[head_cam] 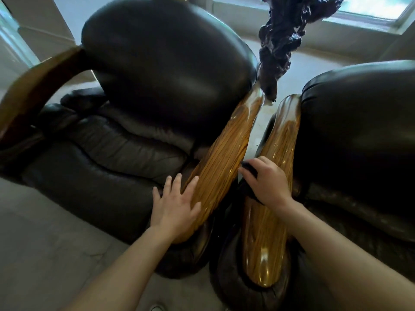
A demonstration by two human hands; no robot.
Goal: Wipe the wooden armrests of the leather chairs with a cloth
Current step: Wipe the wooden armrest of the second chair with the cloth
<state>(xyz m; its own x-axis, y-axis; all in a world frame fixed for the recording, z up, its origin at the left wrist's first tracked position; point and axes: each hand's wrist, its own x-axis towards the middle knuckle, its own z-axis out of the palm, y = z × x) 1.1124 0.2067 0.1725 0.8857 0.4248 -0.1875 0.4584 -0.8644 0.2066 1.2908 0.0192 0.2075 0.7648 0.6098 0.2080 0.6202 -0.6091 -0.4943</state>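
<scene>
I see the cloth (249,170), a dark one, bunched under my right hand (268,182) and pressed against the inner side of the right armrest (269,221), about halfway along its length. The hand is curled over the cloth, grasping it, with the fingers pointing toward the gap between the two chairs. Only a dark edge of the cloth shows past the fingertips and below the palm.

My left hand (175,205) lies flat and released on the left armrest (224,153), fingers spread, palm on the near part of the wood and holding nothing.

The two armrests run side by side, close but apart, both glossy with striped golden grain. The left one belongs to the left chair (161,63), whose dark leather back and wrinkled seat fill the left of the view; a second, darker wooden arm (27,95) curves at its far side. The right chair (359,122) sits just beside it.

Behind the gap between the chairs rises a dark, gnarled carving (283,41), and beyond it a window (370,7). The floor (45,254) is pale.
</scene>
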